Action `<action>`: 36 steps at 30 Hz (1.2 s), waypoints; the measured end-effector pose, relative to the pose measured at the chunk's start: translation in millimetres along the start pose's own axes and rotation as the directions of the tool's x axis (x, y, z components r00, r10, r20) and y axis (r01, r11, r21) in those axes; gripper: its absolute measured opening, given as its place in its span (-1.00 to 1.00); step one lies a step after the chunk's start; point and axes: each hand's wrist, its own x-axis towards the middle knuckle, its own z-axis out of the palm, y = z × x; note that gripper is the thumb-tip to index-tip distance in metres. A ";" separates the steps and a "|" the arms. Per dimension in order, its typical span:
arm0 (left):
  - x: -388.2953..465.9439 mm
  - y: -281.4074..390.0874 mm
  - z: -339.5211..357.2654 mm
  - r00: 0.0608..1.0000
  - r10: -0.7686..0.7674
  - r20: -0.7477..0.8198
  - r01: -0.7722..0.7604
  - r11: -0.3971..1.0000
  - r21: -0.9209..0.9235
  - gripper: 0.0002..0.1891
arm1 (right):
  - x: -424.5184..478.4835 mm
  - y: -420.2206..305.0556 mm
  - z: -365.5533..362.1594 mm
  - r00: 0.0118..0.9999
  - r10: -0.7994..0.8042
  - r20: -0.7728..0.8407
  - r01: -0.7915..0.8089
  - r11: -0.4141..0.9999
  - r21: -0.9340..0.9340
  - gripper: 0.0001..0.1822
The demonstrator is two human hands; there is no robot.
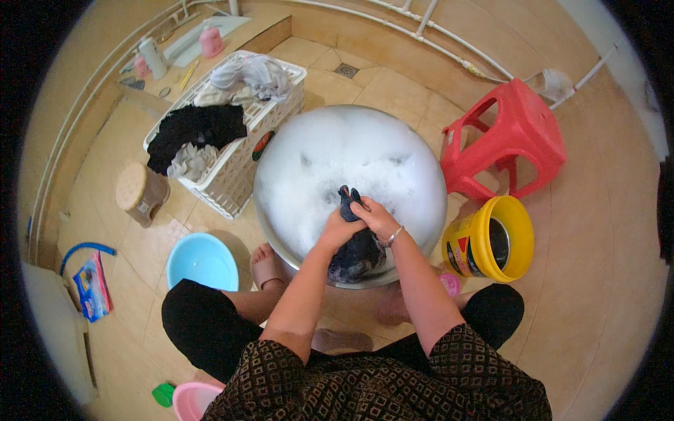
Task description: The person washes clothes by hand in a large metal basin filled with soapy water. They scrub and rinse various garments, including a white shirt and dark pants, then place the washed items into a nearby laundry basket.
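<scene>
A large round metal basin [441, 208] full of white suds [337, 142] stands between my feet. Over its near side, my left hand [339, 230] and my right hand [378, 218] grip one dark, wet garment [360, 258] close together. A bunched end of the cloth, with a small red mark, pokes up beyond my fingers. The rest hangs below my hands against the near rim, with some foam on it. How far the cloth reaches into the water is hidden by the suds. A bracelet circles my right wrist.
Left of the basin, a white plastic basket [237, 184] bears black and pale clothes. A small stool [139, 192] and light-blue basin [202, 263] stand nearby. To the right are a red plastic stool [505, 142] and yellow bucket [482, 242]. A pink basin [195, 400] is behind me.
</scene>
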 end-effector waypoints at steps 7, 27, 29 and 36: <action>-17.4 31.8 -34.1 0.995 0.002 0.100 0.000 1.000 -0.016 -0.60 | -21.5 -17.4 -22.2 0.999 -0.047 0.013 0.045 0.994 0.098 -0.66; -43.1 15.5 -104.6 0.989 -0.144 0.037 0.146 0.986 -0.084 -0.51 | -11.1 59.5 -29.3 0.978 0.194 0.082 -0.074 0.678 -0.732 -0.73; -40.4 22.7 -114.3 0.970 -0.221 -0.105 0.236 0.960 0.154 -0.46 | -13.9 58.3 -41.5 0.991 0.118 -0.066 -0.134 0.822 -0.554 -0.73; -34.7 48.3 -102.3 0.873 0.487 0.023 -0.297 0.493 0.818 -0.33 | -52.8 -20.5 21.4 0.882 -0.471 -0.036 0.378 0.749 -0.543 -0.83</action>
